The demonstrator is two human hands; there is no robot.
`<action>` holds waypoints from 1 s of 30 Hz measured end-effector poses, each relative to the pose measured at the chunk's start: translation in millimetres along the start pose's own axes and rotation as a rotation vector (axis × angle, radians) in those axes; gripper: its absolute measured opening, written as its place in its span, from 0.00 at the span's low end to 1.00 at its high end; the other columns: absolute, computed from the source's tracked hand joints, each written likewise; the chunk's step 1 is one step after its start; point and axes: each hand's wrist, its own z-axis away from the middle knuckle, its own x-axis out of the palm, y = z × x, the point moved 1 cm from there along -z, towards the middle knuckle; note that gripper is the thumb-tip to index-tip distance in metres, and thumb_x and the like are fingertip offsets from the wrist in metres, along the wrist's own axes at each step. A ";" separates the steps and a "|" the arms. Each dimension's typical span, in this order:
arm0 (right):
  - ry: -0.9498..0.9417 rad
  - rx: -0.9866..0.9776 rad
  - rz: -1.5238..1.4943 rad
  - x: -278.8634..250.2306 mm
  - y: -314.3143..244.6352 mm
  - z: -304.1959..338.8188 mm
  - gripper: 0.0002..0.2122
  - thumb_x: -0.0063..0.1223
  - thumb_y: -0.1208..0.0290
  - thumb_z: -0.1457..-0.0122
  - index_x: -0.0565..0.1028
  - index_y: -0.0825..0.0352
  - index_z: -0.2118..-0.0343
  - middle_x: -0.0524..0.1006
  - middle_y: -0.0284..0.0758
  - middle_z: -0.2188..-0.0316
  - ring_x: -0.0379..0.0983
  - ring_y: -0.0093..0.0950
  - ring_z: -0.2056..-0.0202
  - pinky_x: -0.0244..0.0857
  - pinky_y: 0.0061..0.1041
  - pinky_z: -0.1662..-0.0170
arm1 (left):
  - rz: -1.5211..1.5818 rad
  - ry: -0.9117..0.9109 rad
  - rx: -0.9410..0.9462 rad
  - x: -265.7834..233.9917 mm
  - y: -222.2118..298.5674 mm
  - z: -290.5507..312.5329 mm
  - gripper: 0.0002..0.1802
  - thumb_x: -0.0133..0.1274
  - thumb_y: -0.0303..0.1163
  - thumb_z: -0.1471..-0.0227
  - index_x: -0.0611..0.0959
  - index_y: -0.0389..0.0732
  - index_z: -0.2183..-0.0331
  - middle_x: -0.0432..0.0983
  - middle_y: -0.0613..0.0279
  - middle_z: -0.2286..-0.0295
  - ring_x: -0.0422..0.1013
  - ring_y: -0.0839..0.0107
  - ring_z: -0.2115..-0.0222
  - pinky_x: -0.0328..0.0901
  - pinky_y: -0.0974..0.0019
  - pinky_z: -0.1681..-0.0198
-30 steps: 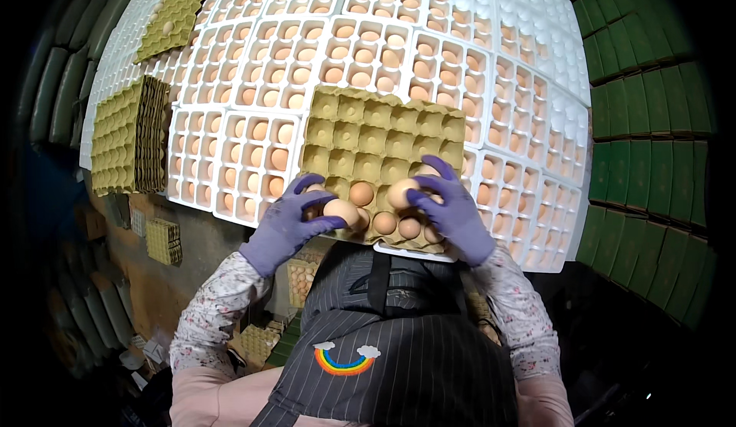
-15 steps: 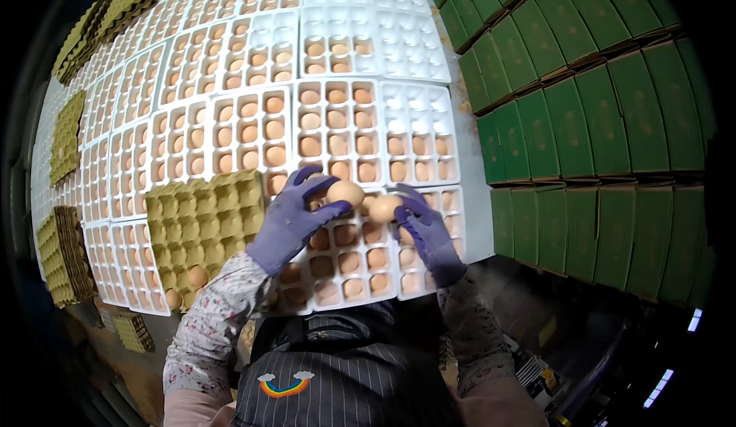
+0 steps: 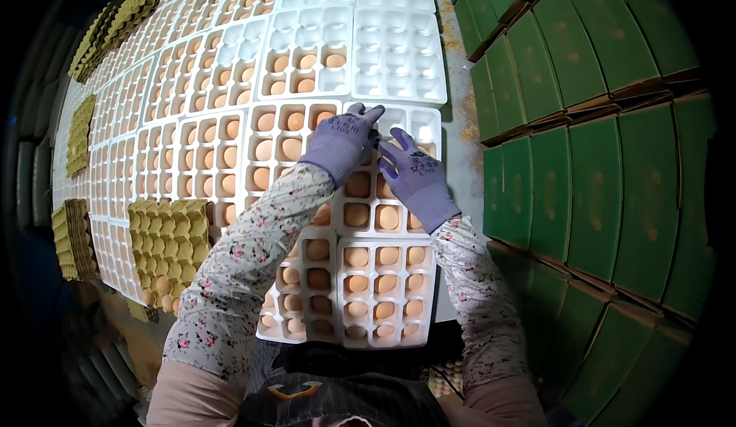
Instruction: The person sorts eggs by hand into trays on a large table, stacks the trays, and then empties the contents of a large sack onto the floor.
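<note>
Compared with half a second ago, when a pale egg was being shown at the fingertips of each hand, both hands are now being stretched over the part-filled white tray [image 3: 424,124] close to the view's centre, and those two eggs are no longer being shown. By this change, the work appears to be being shifted from carrying to placing among the tray's cells.

The left hand [image 3: 339,145] is being held toward 11 o'clock, palm down, its fingers partly extended toward 1 o'clock. The right hand [image 3: 418,178] is being held toward 2 o'clock, its fingers loosely curled toward 10 o'clock. Whether an egg is being gripped in either cannot be told, since the fingertips' undersides are being hidden.

In that tray, brown eggs [image 3: 387,216] are being held in the nearer rows, while bare cells are being shown along the 12 o'clock edge. A filled white tray [image 3: 432,289] is being kept at 6 o'clock, and an empty one [image 3: 399,51] at 12 o'clock. At 8 o'clock, a few loose eggs [image 3: 163,285] are being borne by the olive pulp tray [image 3: 165,231]. Green boxes [image 3: 590,174] are being stacked at 3 o'clock, beyond the bench [image 3: 462,97].
</note>
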 end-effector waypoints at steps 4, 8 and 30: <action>0.238 0.156 -0.368 -14.6 30.2 -17.7 0.16 0.50 0.67 0.42 0.73 0.58 0.50 0.72 0.39 0.54 0.74 0.38 0.60 0.68 0.38 0.56 | 0.058 0.070 0.010 1.0 13.6 -30.8 0.22 0.53 0.33 0.47 0.74 0.48 0.49 0.72 0.53 0.56 0.74 0.56 0.60 0.69 0.58 0.56; 0.445 -0.003 -0.465 15.3 58.9 -49.5 0.24 0.44 0.79 0.42 0.64 0.58 0.41 0.71 0.40 0.51 0.68 0.39 0.51 0.63 0.33 0.48 | 0.225 0.386 0.176 38.3 26.2 -60.2 0.25 0.47 0.36 0.43 0.69 0.45 0.45 0.69 0.52 0.50 0.63 0.53 0.47 0.53 0.53 0.41; -0.178 -0.507 -0.224 120.9 -344.4 156.1 0.23 0.61 0.61 0.50 0.73 0.63 0.51 0.75 0.38 0.58 0.68 0.43 0.51 0.56 0.44 0.43 | -0.058 0.271 -0.416 -140.4 -254.8 524.2 0.29 0.62 0.33 0.55 0.75 0.45 0.49 0.71 0.59 0.49 0.62 0.53 0.45 0.54 0.53 0.38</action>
